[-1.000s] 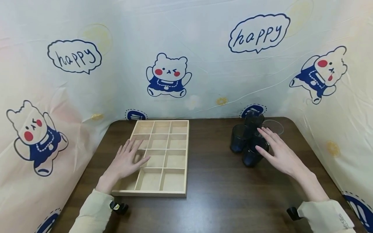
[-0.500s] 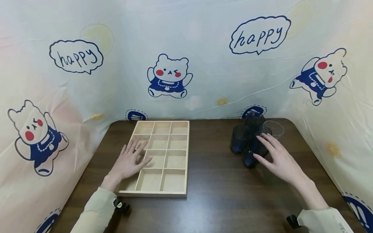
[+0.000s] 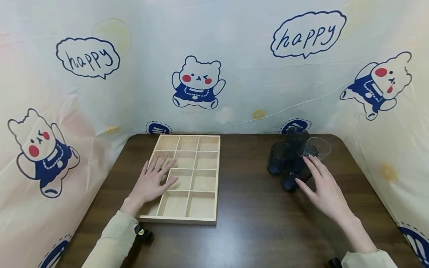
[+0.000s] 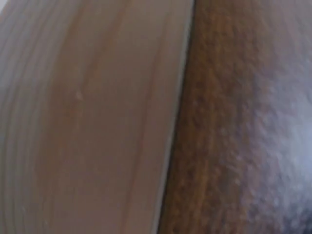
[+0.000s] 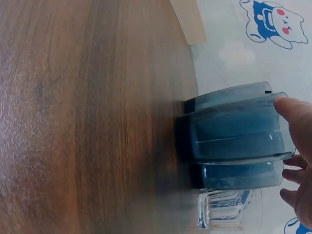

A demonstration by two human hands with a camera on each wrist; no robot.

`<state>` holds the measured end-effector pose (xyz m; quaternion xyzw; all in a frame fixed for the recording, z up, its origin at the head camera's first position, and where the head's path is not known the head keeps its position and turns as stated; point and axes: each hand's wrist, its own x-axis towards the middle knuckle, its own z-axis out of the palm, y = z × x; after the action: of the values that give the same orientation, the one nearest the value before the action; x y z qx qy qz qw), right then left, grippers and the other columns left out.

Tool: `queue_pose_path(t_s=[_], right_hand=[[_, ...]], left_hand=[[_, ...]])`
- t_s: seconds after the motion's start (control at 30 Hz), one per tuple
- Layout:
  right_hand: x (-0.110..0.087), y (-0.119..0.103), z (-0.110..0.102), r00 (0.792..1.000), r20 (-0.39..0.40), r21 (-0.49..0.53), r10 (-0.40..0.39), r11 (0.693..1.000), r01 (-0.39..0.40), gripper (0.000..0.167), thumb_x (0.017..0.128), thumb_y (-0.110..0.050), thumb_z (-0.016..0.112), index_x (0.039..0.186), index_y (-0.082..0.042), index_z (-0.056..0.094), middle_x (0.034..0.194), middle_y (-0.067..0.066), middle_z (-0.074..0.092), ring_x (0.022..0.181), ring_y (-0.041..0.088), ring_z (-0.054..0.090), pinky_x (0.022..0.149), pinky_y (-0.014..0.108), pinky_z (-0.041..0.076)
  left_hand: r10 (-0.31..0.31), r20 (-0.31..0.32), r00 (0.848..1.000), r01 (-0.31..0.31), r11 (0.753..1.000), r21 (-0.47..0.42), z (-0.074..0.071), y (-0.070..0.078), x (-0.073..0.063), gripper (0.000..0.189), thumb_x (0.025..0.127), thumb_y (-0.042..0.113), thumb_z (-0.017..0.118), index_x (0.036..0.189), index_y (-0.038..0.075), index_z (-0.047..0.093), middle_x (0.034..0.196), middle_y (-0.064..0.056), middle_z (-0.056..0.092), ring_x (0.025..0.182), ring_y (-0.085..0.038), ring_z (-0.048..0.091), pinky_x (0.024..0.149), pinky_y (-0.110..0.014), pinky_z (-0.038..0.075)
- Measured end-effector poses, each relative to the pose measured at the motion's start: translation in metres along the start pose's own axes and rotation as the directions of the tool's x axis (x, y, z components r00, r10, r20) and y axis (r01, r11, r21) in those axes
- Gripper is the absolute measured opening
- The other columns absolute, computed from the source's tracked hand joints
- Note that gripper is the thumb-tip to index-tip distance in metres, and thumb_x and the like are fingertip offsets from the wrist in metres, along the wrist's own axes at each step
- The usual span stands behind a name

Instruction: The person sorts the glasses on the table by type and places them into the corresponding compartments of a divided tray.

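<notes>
A pale wooden tray (image 3: pixel 182 220) divided into several square compartments lies on the left of the table, with nothing in the compartments that show. Over its left side, my left hand (image 3: pixel 149 188) rests with fingers spread, hiding some compartments. The left wrist view holds only the tray's blurred side wall (image 4: pixel 107 117) and the tabletop. Several dark blue glasses (image 5: pixel 234 136) stand upright in a tight cluster on the right. My right hand (image 3: pixel 328 195) is at the nearest glass, thumb by its rim and fingers on the far side, loosely bent; firm contact cannot be made out.
A clear glass (image 5: pixel 219 209) stands behind the blue ones at the right. The brown table (image 3: pixel 248 223) stretches between the tray and the glasses. A patterned curtain (image 3: pixel 241 74) hangs close around the back and sides.
My right hand has lowered slightly at the near glass. My left hand has shifted a little to the right over the tray. The head view has tilted slightly.
</notes>
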<state>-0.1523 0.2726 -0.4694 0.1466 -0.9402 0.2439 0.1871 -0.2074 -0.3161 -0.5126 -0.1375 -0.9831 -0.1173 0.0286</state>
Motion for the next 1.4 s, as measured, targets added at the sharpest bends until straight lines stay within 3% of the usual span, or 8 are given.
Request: queue_pose_path(t_s=[0.33, 0.43, 0.57, 0.7, 0.83, 0.97, 1.17, 1.4], right_hand=[[-0.008, -0.009, 0.008, 0.976, -0.147, 0.123, 0.160, 0.982, -0.143, 0.096, 0.086, -0.011, 0.092, 0.167, -0.004, 0.042, 0.156, 0.034, 0.052, 0.139, 0.055, 0.052, 0.111, 0.074, 0.045], [-0.010, -0.014, 0.011, 0.958, -0.114, 0.242, 0.264, 0.942, -0.231, 0.096, 0.089, -0.009, 0.091, 0.168, -0.001, 0.038, 0.153, 0.035, 0.053, 0.137, 0.052, 0.054, 0.121, 0.033, 0.050], [-0.011, -0.015, 0.013, 0.923, 0.016, 0.410, 0.384, 0.840, -0.356, 0.096, 0.094, -0.008, 0.087, 0.170, 0.003, 0.028, 0.156, 0.039, 0.050, 0.138, 0.053, 0.055, 0.097, -0.010, 0.032], [-0.011, -0.012, 0.017, 0.897, 0.094, 0.486, 0.432, 0.766, -0.420, 0.095, 0.094, -0.007, 0.086, 0.169, 0.004, 0.029, 0.161, 0.040, 0.048, 0.132, 0.017, 0.064, 0.095, -0.009, 0.038], [-0.011, -0.011, 0.021, 0.890, 0.099, 0.520, 0.445, 0.740, -0.428, 0.086, 0.093, -0.006, 0.087, 0.164, 0.004, 0.040, 0.158, 0.036, 0.054, 0.110, -0.027, 0.047, 0.097, -0.007, 0.041], [-0.010, -0.010, 0.027, 0.866, 0.105, 0.563, 0.489, 0.688, -0.457, 0.081, 0.094, -0.002, 0.085, 0.162, 0.002, 0.042, 0.155, 0.028, 0.057, 0.106, -0.029, 0.050, 0.097, -0.005, 0.044], [-0.002, -0.016, 0.042, 0.803, 0.088, 0.653, 0.589, 0.575, -0.493, 0.078, 0.093, 0.001, 0.084, 0.159, -0.003, 0.044, 0.131, -0.014, 0.058, 0.109, -0.019, 0.058, 0.096, -0.002, 0.046], [0.001, -0.024, 0.056, 0.776, 0.046, 0.784, 0.629, 0.459, -0.418, 0.076, 0.089, 0.011, 0.083, 0.153, -0.009, 0.046, 0.125, -0.013, 0.063, 0.115, -0.002, 0.062, 0.098, 0.002, 0.048]], left_hand=[[0.007, -0.024, 1.000, -0.006, 0.999, 0.034, 0.003, 0.000, 0.000, 0.075, 0.108, 0.066, 0.052, 0.174, 0.034, 0.034, 0.186, -0.007, 0.022, 0.173, -0.044, 0.015, 0.137, -0.073, 0.011], [0.005, -0.028, 1.000, -0.004, 0.999, 0.035, 0.004, -0.002, -0.002, 0.075, 0.108, 0.066, 0.051, 0.174, 0.033, 0.035, 0.186, -0.008, 0.023, 0.172, -0.044, 0.015, 0.137, -0.073, 0.010], [-0.001, -0.014, 1.000, 0.001, 1.000, 0.030, 0.005, -0.002, -0.003, 0.076, 0.108, 0.067, 0.051, 0.174, 0.033, 0.033, 0.186, -0.008, 0.021, 0.173, -0.044, 0.014, 0.137, -0.072, 0.009], [0.007, -0.019, 1.000, -0.006, 1.000, 0.031, 0.006, -0.002, -0.003, 0.076, 0.108, 0.066, 0.052, 0.174, 0.033, 0.033, 0.186, -0.008, 0.022, 0.173, -0.044, 0.015, 0.137, -0.073, 0.010], [0.013, -0.029, 1.000, -0.012, 0.999, 0.043, 0.006, -0.003, -0.002, 0.075, 0.109, 0.066, 0.051, 0.174, 0.034, 0.034, 0.186, -0.008, 0.023, 0.172, -0.044, 0.017, 0.136, -0.073, 0.012], [0.012, -0.030, 0.999, -0.011, 0.999, 0.047, 0.005, -0.003, -0.002, 0.075, 0.109, 0.066, 0.051, 0.174, 0.033, 0.035, 0.185, -0.009, 0.023, 0.172, -0.045, 0.017, 0.136, -0.074, 0.012], [0.005, -0.018, 1.000, -0.005, 0.999, 0.039, 0.002, -0.001, -0.003, 0.074, 0.109, 0.065, 0.050, 0.174, 0.031, 0.035, 0.185, -0.011, 0.023, 0.172, -0.045, 0.016, 0.137, -0.073, 0.010], [-0.001, -0.009, 1.000, 0.001, 0.999, 0.036, 0.001, 0.001, -0.003, 0.074, 0.110, 0.064, 0.049, 0.174, 0.032, 0.034, 0.186, -0.010, 0.022, 0.172, -0.044, 0.015, 0.138, -0.072, 0.008]])
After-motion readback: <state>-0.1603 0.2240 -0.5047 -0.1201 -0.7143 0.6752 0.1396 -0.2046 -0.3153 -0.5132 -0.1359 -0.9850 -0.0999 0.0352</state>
